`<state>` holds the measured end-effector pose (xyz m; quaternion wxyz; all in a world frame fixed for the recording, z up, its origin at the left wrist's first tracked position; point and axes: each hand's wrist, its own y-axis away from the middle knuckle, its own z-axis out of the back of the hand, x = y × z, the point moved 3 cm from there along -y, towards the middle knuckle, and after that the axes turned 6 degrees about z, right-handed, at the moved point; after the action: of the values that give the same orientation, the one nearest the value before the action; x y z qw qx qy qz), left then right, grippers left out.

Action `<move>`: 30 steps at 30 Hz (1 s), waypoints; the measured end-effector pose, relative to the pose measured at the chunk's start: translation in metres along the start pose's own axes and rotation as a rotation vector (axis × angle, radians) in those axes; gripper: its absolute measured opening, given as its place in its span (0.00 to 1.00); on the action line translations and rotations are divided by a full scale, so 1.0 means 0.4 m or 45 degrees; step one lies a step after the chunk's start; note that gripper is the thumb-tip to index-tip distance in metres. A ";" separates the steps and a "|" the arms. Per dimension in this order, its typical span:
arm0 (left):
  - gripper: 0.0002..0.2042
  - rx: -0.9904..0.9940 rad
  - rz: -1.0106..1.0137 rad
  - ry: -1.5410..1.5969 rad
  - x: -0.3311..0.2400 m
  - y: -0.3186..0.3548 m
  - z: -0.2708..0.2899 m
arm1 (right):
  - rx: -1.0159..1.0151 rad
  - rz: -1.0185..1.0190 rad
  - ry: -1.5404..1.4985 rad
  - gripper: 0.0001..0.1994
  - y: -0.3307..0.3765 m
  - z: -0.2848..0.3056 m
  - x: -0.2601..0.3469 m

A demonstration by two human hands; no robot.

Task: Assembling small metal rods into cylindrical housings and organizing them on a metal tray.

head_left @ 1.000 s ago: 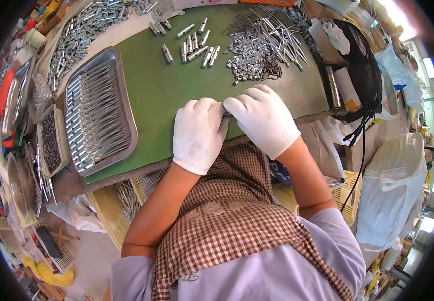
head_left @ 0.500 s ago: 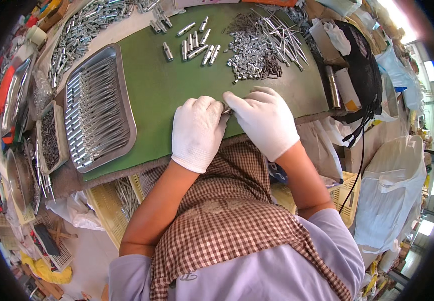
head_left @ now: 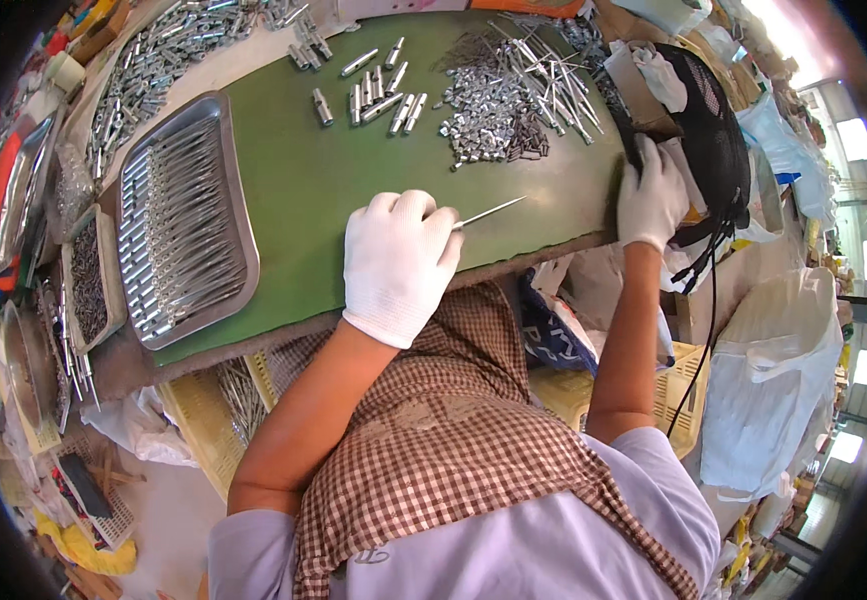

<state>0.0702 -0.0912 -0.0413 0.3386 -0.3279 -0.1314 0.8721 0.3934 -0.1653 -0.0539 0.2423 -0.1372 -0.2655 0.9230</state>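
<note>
My left hand, in a white knit glove, is closed over the near edge of the green work mat. From between its fingers a thin pointed metal rod sticks out to the right; its other end is hidden in the glove. At the right edge of the mat is my right hand, also gloved, beside a cardboard box and a black mesh bag. Its fingers look curled, and whatever they hold is hidden.
A metal tray on the left holds rows of assembled pointed pieces. Metal sleeves, small silver fittings, dark screws and long thin rods lie across the mat's far side. Left of the tray stands a bin of dark screws.
My right hand has left my left hand and moved right to the mat's edge, where it covers the spot of an upright metal tube. The pointed rod now shows in my left hand.
</note>
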 end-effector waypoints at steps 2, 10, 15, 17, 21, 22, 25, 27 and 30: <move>0.06 0.025 -0.019 -0.041 -0.004 -0.002 -0.002 | -0.156 0.132 -0.176 0.19 -0.007 0.014 0.064; 0.09 -0.059 0.062 -0.044 0.048 0.040 0.117 | 0.147 0.227 -0.536 0.12 -0.111 -0.019 0.225; 0.07 -0.230 0.339 -0.276 0.233 0.060 0.356 | 0.110 0.224 -0.372 0.13 -0.107 -0.068 0.151; 0.07 -0.285 0.507 -0.366 0.333 0.071 0.450 | 0.144 0.172 -0.375 0.14 -0.106 -0.073 0.154; 0.10 -0.232 0.544 -0.445 0.496 0.062 0.528 | 0.166 0.167 -0.332 0.13 -0.105 -0.087 0.170; 0.10 -0.213 0.518 -0.440 0.522 0.056 0.527 | 0.146 0.179 -0.293 0.13 -0.104 -0.091 0.174; 0.10 -0.142 0.425 -0.399 0.557 0.034 0.510 | 0.130 0.179 -0.222 0.12 -0.103 -0.080 0.188; 0.10 0.017 0.620 -0.135 0.576 0.019 0.480 | 0.137 0.161 -0.182 0.11 -0.098 -0.073 0.183; 0.10 0.004 0.339 -0.436 0.606 0.015 0.472 | 0.107 0.171 -0.163 0.11 -0.096 -0.072 0.183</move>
<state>-0.1924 0.0672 -0.0194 0.1936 -0.1890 -0.1413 0.9523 0.3569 -0.0865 -0.0652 0.1679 -0.0850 -0.2315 0.9545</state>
